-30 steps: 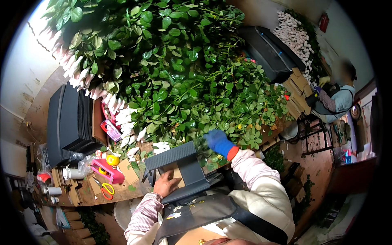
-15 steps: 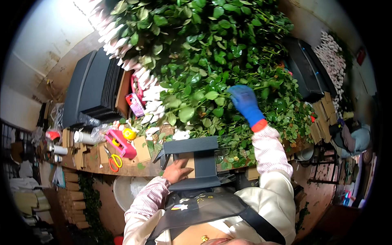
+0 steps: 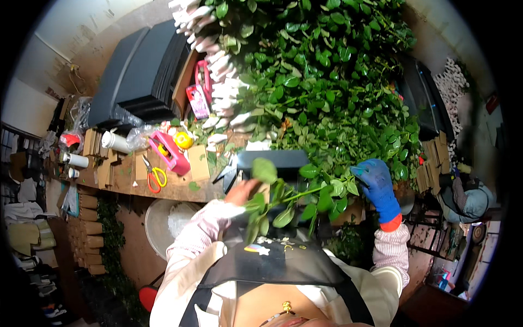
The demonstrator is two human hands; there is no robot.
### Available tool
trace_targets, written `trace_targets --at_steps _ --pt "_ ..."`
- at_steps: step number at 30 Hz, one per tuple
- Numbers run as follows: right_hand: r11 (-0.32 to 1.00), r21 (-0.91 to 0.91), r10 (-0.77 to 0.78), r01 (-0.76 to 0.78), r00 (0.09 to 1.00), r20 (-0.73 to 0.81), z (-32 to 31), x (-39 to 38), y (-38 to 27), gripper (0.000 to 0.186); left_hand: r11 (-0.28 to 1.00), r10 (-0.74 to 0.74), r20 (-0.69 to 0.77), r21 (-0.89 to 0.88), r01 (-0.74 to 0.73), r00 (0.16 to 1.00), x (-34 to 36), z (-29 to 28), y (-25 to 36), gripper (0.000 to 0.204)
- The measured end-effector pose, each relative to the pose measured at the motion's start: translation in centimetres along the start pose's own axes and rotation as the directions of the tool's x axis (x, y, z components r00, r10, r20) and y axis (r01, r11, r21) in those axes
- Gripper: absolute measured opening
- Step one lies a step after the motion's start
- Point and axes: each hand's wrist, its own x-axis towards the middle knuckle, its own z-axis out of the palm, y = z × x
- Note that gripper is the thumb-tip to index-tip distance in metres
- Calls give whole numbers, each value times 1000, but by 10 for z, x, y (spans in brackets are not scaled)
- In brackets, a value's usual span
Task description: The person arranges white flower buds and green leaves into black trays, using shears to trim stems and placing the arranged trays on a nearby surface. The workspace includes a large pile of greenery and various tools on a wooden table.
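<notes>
My right hand (image 3: 373, 184), in a blue glove, is closed on a leafy rose stem (image 3: 305, 193) at the table's front edge. The stem stretches leftward in front of my apron. My bare left hand (image 3: 241, 193) is at a dark grey corrugated sheet (image 3: 272, 159) with brown card by its fingers. Leaves and blur hide those fingertips. Beyond the sheet rises a big pile of leafy stems (image 3: 327, 82), with pale wrapped ends (image 3: 224, 82) along its left side.
On the wooden table (image 3: 210, 191) to the left lie scissors (image 3: 155, 175) with orange and yellow handles, a pink tape dispenser (image 3: 170, 152) and a yellow tape roll (image 3: 184, 140). Dark grey sheets (image 3: 141, 71) stand stacked behind. A round white bin (image 3: 163, 229) sits below.
My right hand has come down and right from the pile, drawing a leafy stem across the grey sheet. My left hand has stayed by the sheet. The view has shifted.
</notes>
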Motion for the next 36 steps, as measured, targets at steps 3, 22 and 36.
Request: trace_targets --at_steps 3,22,36 --pt "973 -212 149 -86 941 304 75 -70 43 40 998 -31 10 58 31 999 2 -18 20 108" --pt "955 -57 296 -291 921 253 89 68 48 47 960 186 53 203 -193 981 -10 -12 25 42" --pt "791 -447 545 -418 813 204 175 170 86 51 976 130 44 169 -136 991 -8 -13 29 31"
